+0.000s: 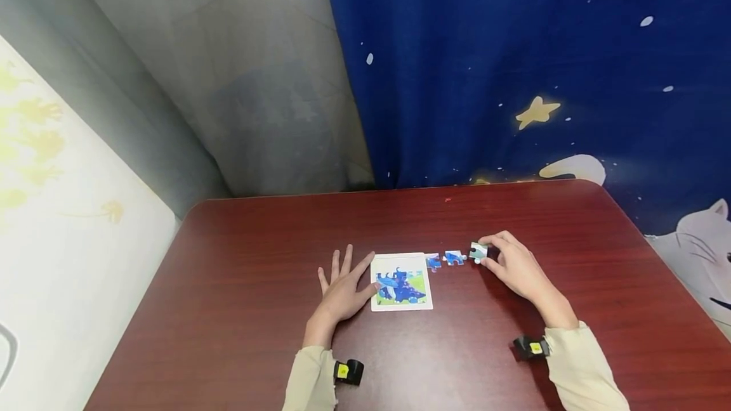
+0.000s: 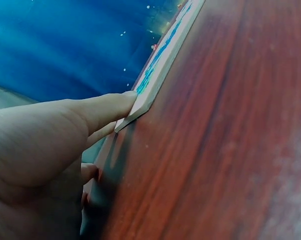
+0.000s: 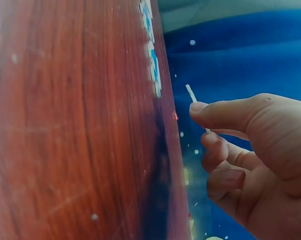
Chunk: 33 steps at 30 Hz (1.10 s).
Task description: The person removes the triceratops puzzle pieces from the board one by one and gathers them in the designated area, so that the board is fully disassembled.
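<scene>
A jigsaw puzzle board (image 1: pixel 399 259) with a white rim lies on the table, a blue dinosaur picture in its middle. My left hand (image 1: pixel 342 293) rests at the board's left side with fingers spread, thumb over its edge. In the left wrist view the thumb (image 2: pixel 113 106) touches the board's rim (image 2: pixel 158 80). My right hand (image 1: pixel 516 267) pinches a green and white puzzle piece (image 1: pixel 477 251) between thumb and fingers. The right wrist view has that piece (image 3: pixel 190 93) edge-on, raised off the table. Two blue pieces (image 1: pixel 454 257) lie between board and right hand.
The dark red wooden table (image 1: pixel 257 265) has a far edge against a grey curtain (image 1: pixel 274 81) and a blue star-patterned curtain (image 1: pixel 457 68). A white panel (image 1: pixel 68 208) stands along the left. Black wrist devices (image 1: pixel 349 371) sit at both sleeves.
</scene>
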### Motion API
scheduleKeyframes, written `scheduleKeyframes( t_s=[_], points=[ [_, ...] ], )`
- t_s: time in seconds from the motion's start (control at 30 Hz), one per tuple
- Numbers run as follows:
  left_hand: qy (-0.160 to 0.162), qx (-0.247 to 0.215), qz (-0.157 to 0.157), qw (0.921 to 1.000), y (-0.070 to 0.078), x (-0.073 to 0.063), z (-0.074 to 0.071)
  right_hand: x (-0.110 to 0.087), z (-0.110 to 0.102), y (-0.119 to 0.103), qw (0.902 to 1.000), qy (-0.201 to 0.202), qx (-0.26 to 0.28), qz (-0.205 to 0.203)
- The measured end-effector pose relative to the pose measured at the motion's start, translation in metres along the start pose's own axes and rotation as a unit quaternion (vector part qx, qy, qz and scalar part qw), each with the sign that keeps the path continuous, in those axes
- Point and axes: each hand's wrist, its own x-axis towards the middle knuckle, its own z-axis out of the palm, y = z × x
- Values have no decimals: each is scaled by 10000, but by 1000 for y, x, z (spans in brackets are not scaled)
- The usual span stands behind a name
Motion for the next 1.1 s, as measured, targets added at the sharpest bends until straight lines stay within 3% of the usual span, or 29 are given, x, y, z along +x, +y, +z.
scheduleKeyframes(
  t_s=[1.1],
  points=[
    [-52, -18, 1, 10000, 0, 1, 0, 8, 2, 13, 9967, -711, 332, 223]
  ],
)
